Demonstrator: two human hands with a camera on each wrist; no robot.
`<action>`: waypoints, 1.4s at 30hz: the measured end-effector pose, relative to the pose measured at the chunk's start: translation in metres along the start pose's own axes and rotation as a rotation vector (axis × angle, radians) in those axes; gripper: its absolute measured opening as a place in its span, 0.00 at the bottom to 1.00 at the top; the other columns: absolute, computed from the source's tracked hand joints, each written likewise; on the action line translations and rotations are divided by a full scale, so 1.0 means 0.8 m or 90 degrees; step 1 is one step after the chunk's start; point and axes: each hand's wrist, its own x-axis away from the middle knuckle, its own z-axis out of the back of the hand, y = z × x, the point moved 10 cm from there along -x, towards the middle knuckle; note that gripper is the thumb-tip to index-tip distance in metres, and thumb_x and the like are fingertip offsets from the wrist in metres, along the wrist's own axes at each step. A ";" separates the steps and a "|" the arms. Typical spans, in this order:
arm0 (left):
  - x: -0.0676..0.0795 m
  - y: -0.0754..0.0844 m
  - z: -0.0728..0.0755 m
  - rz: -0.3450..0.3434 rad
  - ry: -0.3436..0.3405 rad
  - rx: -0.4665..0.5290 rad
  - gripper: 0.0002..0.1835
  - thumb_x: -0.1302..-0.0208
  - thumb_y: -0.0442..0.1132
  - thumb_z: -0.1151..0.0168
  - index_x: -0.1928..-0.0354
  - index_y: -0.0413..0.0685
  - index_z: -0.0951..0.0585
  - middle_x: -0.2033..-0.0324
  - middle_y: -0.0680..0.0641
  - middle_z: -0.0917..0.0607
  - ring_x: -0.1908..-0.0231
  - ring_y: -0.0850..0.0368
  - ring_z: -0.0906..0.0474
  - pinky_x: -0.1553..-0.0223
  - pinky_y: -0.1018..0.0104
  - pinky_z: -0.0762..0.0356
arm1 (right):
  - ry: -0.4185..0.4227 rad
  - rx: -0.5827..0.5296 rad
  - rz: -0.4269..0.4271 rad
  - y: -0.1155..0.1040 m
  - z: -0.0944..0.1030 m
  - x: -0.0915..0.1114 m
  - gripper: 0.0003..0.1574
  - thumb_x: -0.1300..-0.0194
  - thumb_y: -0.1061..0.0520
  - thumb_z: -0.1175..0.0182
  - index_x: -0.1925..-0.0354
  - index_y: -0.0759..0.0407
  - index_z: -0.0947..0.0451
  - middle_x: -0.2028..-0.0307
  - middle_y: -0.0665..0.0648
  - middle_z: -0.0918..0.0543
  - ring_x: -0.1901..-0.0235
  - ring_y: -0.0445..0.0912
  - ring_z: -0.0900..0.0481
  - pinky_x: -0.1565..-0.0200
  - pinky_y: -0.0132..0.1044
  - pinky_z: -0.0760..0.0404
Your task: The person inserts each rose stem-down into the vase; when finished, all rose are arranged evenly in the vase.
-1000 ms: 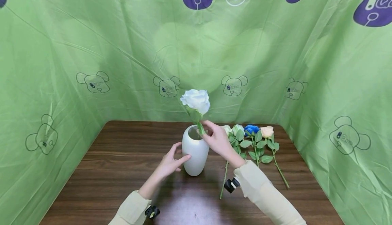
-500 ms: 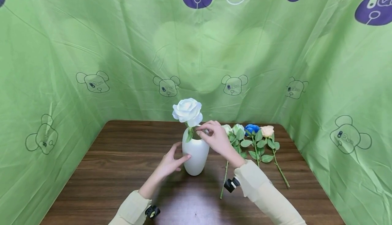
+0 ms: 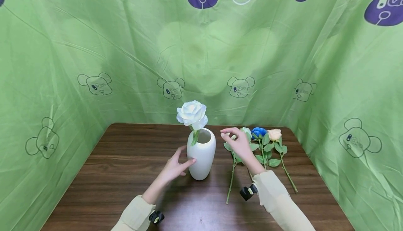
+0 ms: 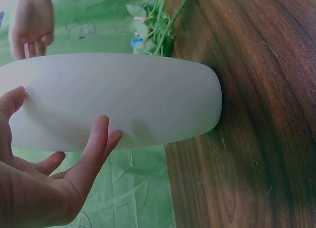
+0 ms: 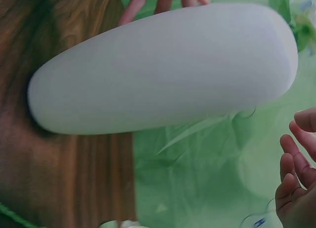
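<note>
A white vase (image 3: 201,161) stands upright on the wooden table. One white rose (image 3: 191,114) is in it, leaning left over the rim, a green leaf hanging over the mouth's front edge. My left hand (image 3: 173,167) holds the vase from the left, thumb on the front and fingers around the side; the left wrist view shows them spread along the vase wall (image 4: 123,99). To the right of the vase, my right hand (image 3: 238,144) hovers with loosely bent fingers and nothing between them, partly covering the roses behind it.
On the table's right side lie a blue rose (image 3: 259,133), a peach rose (image 3: 274,135) and a pale white-green rose (image 3: 246,131), with leafy stems toward the front. Green printed cloth (image 3: 132,105) surrounds the table (image 3: 126,161) at the back and sides.
The white rose has sunk lower into the vase and tipped left. My right hand has let go of it and moved right. The left hand has stayed on the vase.
</note>
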 end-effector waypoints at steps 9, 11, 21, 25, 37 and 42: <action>0.016 0.029 -0.001 0.003 -0.008 -0.006 0.34 0.43 0.44 0.40 0.38 0.43 0.42 0.46 0.29 0.36 0.68 0.44 0.23 0.77 0.61 0.21 | 0.028 -0.002 -0.070 0.052 0.004 0.026 0.10 0.44 0.64 0.40 0.63 0.68 0.21 0.67 0.61 0.20 0.68 0.51 0.28 0.67 0.34 0.28; 0.016 0.028 -0.001 0.004 -0.010 -0.002 0.34 0.43 0.44 0.40 0.38 0.43 0.43 0.46 0.29 0.36 0.67 0.43 0.23 0.77 0.61 0.21 | 0.035 0.002 -0.089 0.081 0.004 0.030 0.10 0.44 0.63 0.40 0.62 0.68 0.21 0.67 0.59 0.20 0.68 0.50 0.27 0.67 0.36 0.28; 0.016 0.027 0.000 0.006 -0.013 0.008 0.35 0.43 0.44 0.39 0.37 0.43 0.43 0.45 0.27 0.39 0.65 0.40 0.24 0.76 0.61 0.21 | 0.077 0.049 -0.225 0.176 0.009 0.061 0.13 0.47 0.62 0.39 0.61 0.66 0.22 0.69 0.58 0.20 0.68 0.48 0.25 0.68 0.33 0.28; 0.016 0.026 -0.001 0.005 -0.015 0.016 0.35 0.44 0.44 0.39 0.37 0.43 0.43 0.45 0.27 0.38 0.62 0.36 0.26 0.76 0.61 0.21 | 0.087 0.066 -0.297 0.207 0.010 0.077 0.17 0.47 0.61 0.39 0.58 0.68 0.24 0.69 0.60 0.20 0.68 0.51 0.25 0.68 0.35 0.28; 0.015 0.026 -0.001 0.000 -0.014 0.018 0.35 0.44 0.44 0.39 0.38 0.44 0.42 0.47 0.29 0.35 0.62 0.38 0.26 0.76 0.61 0.21 | 0.080 0.055 -0.415 0.257 0.000 0.106 0.26 0.46 0.58 0.39 0.50 0.67 0.30 0.71 0.60 0.20 0.80 0.53 0.23 0.76 0.38 0.25; 0.014 0.026 -0.001 -0.003 -0.014 0.018 0.35 0.44 0.44 0.39 0.38 0.44 0.42 0.48 0.30 0.33 0.62 0.40 0.26 0.76 0.61 0.21 | 0.086 0.003 -0.429 0.266 -0.008 0.109 0.27 0.47 0.63 0.39 0.49 0.69 0.32 0.75 0.62 0.20 0.89 0.45 0.28 0.83 0.36 0.26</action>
